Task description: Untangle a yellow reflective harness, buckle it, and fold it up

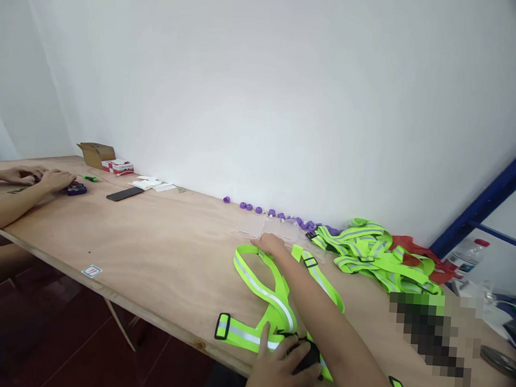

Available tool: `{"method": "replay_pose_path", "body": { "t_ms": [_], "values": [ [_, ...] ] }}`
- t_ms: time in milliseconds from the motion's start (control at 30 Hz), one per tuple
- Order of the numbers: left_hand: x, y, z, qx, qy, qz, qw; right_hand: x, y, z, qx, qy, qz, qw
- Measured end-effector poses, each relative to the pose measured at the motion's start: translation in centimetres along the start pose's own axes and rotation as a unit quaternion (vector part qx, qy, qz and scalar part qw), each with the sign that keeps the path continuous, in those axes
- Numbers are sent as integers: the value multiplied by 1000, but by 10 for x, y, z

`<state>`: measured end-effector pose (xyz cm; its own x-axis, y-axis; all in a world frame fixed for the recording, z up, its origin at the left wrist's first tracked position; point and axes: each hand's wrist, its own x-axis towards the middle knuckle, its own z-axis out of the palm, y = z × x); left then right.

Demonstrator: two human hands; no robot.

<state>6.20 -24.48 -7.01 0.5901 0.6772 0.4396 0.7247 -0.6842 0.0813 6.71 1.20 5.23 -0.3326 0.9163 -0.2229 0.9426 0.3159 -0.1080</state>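
A neon-green reflective vest made of elastic straps with silver stripes and black buckles lies spread near the table's front edge. My left hand rests on its lower part with fingers apart, over a black piece that it partly covers. My right arm crosses above the vest. At the far end of a strap loop, my right hand has its fingers bunched together on the strap; the fingertips are partly hidden. Clear plastic bags lie just beyond that hand.
More green reflective straps are heaped at the right, near a red cloth and a bottle. Purple rolls line the wall. At left are a co-worker's hands, a dark flat slab and a cardboard box.
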Motion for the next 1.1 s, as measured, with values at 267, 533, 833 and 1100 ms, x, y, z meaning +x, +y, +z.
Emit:
{"method": "replay_pose_path", "body": {
  "t_ms": [267,533,833,1100],
  "values": [
    [-1,0,19,78,56,5,995,11,-10,-8,-7,-102,8,995],
    [-2,2,-10,20,7,2,1000,5,21,-35,29,-169,-89,981],
    [-5,3,-9,-20,-38,-10,999,13,76,-56,-2,22,-124,992],
    [2,3,16,136,174,11,975,25,112,-38,-17,159,-103,982]
  ]
}}
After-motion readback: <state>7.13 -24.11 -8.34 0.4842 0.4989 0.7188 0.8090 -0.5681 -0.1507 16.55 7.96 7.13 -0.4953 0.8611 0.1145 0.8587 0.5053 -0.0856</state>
